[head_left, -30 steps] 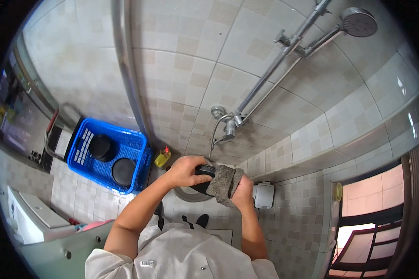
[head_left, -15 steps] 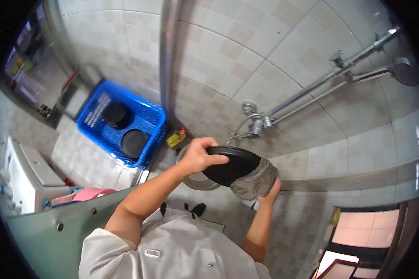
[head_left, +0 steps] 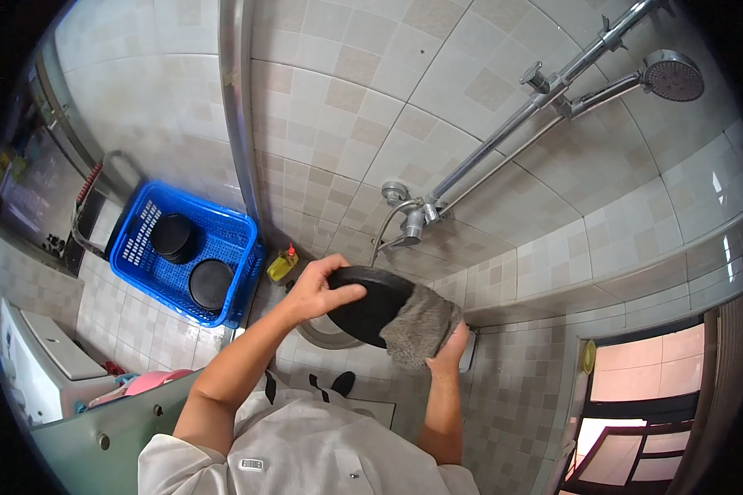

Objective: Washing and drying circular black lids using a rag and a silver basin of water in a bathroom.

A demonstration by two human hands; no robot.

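My left hand (head_left: 314, 291) grips the left edge of a round black plate (head_left: 370, 304), thumb across its upper face and fingers behind the rim. The plate is tilted in front of me at about waist height. A grey-brown cloth (head_left: 421, 327) is draped over the right part of the plate. My right hand (head_left: 447, 350) holds the cloth at the plate's right edge; some of its fingers are hidden behind cloth and plate. To the left, a blue plastic basket (head_left: 163, 300) holds two stacks of dark round pieces, one stack (head_left: 172, 238) behind the other (head_left: 212, 285).
Below the plate is a round grey rim (head_left: 328, 337), partly covered. A yellow bottle (head_left: 281, 266) with a red top stands by the basket. A chrome tap (head_left: 413, 226) and shower head (head_left: 673, 77) are on the tiled wall. A glass panel (head_left: 132, 422) stands at lower left.
My view has turned, so the basket and wall fittings appear farther left. The cloth lies in slightly different folds over the plate's right side. Both hands keep their hold.
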